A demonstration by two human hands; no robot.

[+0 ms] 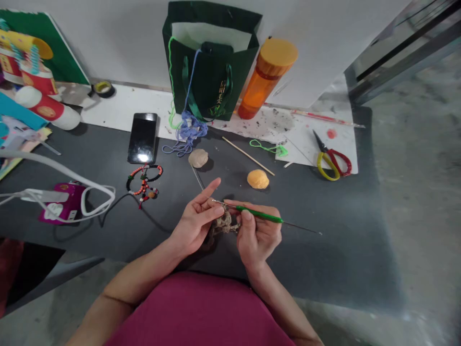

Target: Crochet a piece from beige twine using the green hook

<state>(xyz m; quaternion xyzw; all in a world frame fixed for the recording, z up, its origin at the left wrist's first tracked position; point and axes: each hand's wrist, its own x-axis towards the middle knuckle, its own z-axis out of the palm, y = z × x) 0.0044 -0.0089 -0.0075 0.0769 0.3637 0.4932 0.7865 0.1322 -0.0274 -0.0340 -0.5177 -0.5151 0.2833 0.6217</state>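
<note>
My right hand (pixel 260 236) is closed round a crochet hook (pixel 264 215) with a green grip, its thin metal shaft sticking out on both sides. Between thumb and fingers, my left hand (pixel 197 218) pinches a piece of brown-grey crochet work (pixel 224 222), which hangs below the fingertips. The hook's left tip meets the work at the left fingers; the stitch itself is too small to make out. A strand runs from the raised left index finger up to a small beige yarn ball (pixel 198 158) on the table. Part of the work is hidden behind both hands.
A yellow yarn ball (pixel 258 179), a wooden stick (pixel 248 156) and scissors (pixel 330 161) lie ahead to the right. Ahead to the left are a phone (pixel 143 138), a beaded bracelet (pixel 144 180) and tangled blue yarn (pixel 190 129). A green paper bag (pixel 209 72) and an orange bottle (pixel 261 86) stand behind.
</note>
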